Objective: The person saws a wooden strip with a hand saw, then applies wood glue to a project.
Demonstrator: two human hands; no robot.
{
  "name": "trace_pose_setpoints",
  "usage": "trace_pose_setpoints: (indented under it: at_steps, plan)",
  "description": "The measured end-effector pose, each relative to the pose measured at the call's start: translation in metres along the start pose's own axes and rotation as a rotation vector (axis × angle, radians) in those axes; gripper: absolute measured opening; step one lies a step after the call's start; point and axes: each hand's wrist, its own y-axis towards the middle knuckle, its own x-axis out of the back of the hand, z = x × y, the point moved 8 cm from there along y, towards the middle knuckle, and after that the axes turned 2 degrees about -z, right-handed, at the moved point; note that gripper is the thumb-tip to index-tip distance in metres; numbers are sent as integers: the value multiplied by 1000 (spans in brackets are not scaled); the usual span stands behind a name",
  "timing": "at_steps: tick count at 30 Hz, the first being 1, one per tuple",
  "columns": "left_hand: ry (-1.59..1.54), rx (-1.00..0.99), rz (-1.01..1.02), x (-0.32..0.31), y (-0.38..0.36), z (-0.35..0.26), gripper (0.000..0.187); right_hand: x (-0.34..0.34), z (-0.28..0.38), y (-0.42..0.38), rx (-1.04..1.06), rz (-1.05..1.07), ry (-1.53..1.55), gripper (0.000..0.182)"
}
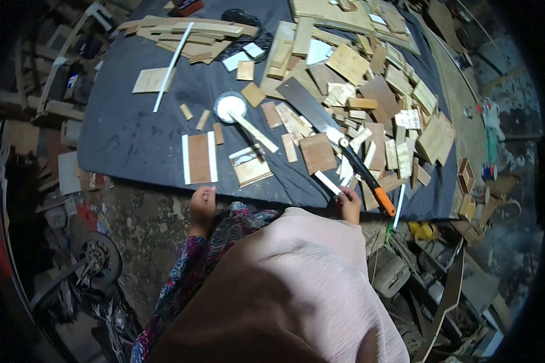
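Observation:
My right hand (pixel 349 204) is at the table's front edge, its fingers pinched on a white strip (pixel 327 183) that points up and left. My left hand (pixel 203 202) is curled closed just off the same edge, and I see nothing in it. Beyond it lies a brown wooden panel (pixel 198 158) with a white strip along each side. To that panel's right is a pale wooden piece (pixel 251 168) with a white smeared top. A round tub of white paste (pixel 231 106) has a flat wooden stick (pixel 260 136) leaning out of it.
A handsaw (pixel 312 104) with a black and orange handle lies across many wood offcuts (pixel 348 63) on the right. Long wooden slats (pixel 188 29) and a thin white rod (pixel 173 68) rest on the dark tablecloth (pixel 124 130). A wheel (pixel 97 260) stands below left.

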Motion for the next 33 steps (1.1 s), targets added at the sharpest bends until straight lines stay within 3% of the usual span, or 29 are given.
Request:
trace_pose_setpoints:
  at_steps: [4,7,13,18,21,23,33]
  plan:
    - [-11,30,12,-15,5,2,14,-69,38,-2,-28,153,40,9]
    - [-123,-27,26,-30,22,4,13,-132,53,15,53,319,-104,7]
    - [-24,-101,146,-49,51,-13,24,-216,31,40,-58,528,-160,10]
    - [8,-70,208,-63,61,-13,29,-239,30,43,-108,532,-191,12]
    - [173,-168,223,-66,62,-20,33,-240,31,46,-105,522,-116,13]
    - [200,-227,196,-64,64,-25,36,-242,37,42,-77,527,-258,13]
    - [246,-193,275,-72,64,-21,27,-261,46,35,53,605,-250,11]
